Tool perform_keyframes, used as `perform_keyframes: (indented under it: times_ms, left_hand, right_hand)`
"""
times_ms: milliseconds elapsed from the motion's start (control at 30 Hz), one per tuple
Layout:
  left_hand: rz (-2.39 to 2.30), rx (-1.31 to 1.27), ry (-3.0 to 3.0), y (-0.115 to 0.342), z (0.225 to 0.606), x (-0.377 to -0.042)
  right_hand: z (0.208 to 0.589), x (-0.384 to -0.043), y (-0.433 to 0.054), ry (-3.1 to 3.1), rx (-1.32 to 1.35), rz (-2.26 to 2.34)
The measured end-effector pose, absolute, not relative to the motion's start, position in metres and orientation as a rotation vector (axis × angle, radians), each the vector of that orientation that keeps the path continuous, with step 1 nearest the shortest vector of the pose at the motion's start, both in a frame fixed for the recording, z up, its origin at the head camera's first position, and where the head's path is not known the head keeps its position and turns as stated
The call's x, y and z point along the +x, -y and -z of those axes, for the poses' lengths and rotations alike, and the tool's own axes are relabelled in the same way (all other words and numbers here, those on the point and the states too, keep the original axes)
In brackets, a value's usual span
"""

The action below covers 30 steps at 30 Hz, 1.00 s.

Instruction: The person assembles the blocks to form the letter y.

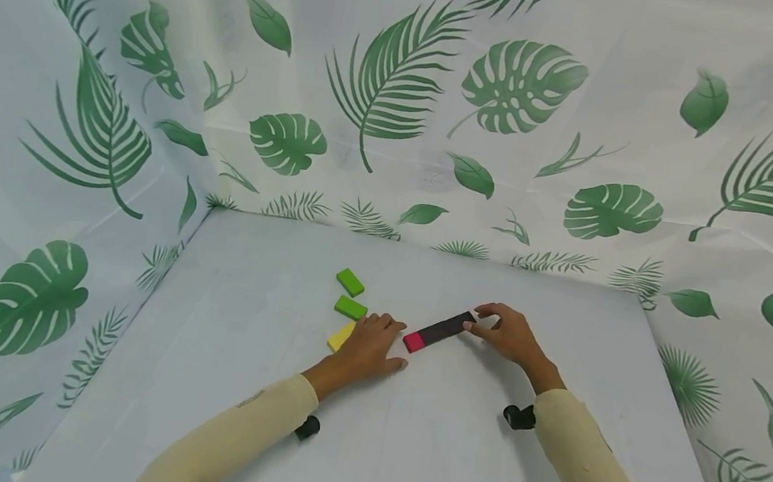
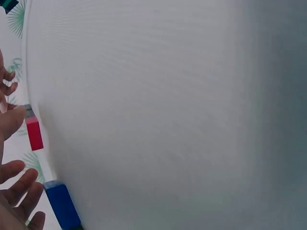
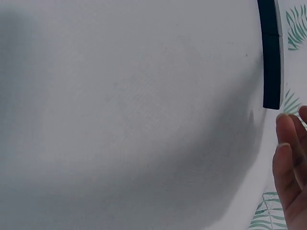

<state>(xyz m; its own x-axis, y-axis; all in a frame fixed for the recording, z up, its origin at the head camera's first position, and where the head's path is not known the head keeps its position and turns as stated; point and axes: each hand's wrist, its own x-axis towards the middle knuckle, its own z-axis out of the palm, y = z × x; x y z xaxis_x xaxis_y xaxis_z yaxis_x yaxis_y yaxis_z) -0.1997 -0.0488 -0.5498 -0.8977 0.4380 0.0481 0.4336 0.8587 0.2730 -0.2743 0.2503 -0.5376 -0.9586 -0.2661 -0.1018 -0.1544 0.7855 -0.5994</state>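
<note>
Two dark blocks point(image 3: 271, 72) lie end to end, a seam between them, with a pink-red block point(image 1: 413, 343) at their left end. At the row's right end, my right hand point(image 1: 510, 335) has thumb and forefinger spread; in the right wrist view its fingertips sit just short of the dark end. My left hand point(image 1: 369, 348) is to the left of the pink-red block, fingers loosely bent and thumb apart. Close by its fingertips in the left wrist view is a blue block point(image 2: 62, 205), hidden in the head view. Part of a yellow block point(image 1: 340, 337) shows behind the left hand.
Two green blocks, one farther back point(image 1: 350, 282) and one nearer point(image 1: 351, 307), lie beyond the left hand on the white tabletop point(image 1: 405, 450). Leaf-printed white sheeting point(image 1: 401, 171) stands along the back and both sides. Each wrist carries a small black camera point(image 1: 519, 417).
</note>
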Motion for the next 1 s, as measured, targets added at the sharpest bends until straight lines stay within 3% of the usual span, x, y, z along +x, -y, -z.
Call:
perform_keyframes:
  times_ms: [1000]
  left_hand:
    - [-0.391,0.914,-2.802,0.101,0.539,-0.209]
  right_hand:
    - [0.531,-0.244,-0.218,-2.929,-0.332,0.758]
